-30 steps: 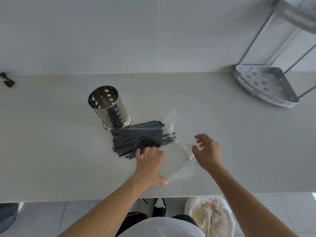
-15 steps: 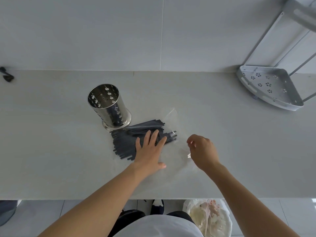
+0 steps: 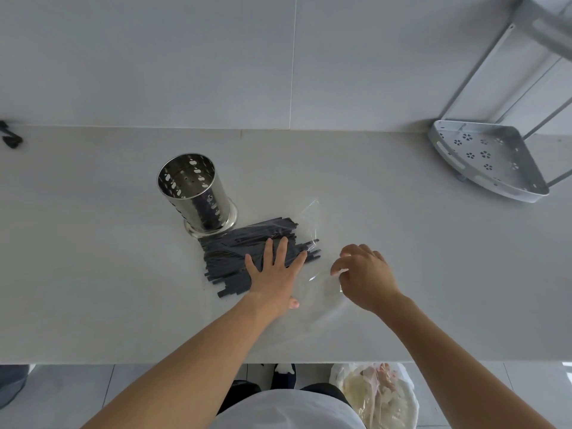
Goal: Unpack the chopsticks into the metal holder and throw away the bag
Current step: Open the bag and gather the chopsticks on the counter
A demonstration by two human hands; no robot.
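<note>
Several black chopsticks (image 3: pixel 238 249) lie flat on the grey counter (image 3: pixel 93 258) inside a clear plastic bag (image 3: pixel 312 224). Just behind their left end stands the perforated metal holder (image 3: pixel 198 196), upright and empty. My left hand (image 3: pixel 274 272) presses flat on the chopsticks through the bag, fingers straight and spread. My right hand (image 3: pixel 363 275) pinches the bag's open right end with curled fingers and lifts that edge slightly off the counter.
A metal corner rack (image 3: pixel 486 162) stands at the back right against the wall. A small black object (image 3: pixel 10 139) lies at the far left. Below the counter's front edge, a bin lined with a white bag (image 3: pixel 377 394) holds rubbish.
My left hand slid forward from the bag's near edge onto the chopsticks and flattened there. My right hand closed on the bag's open end.
</note>
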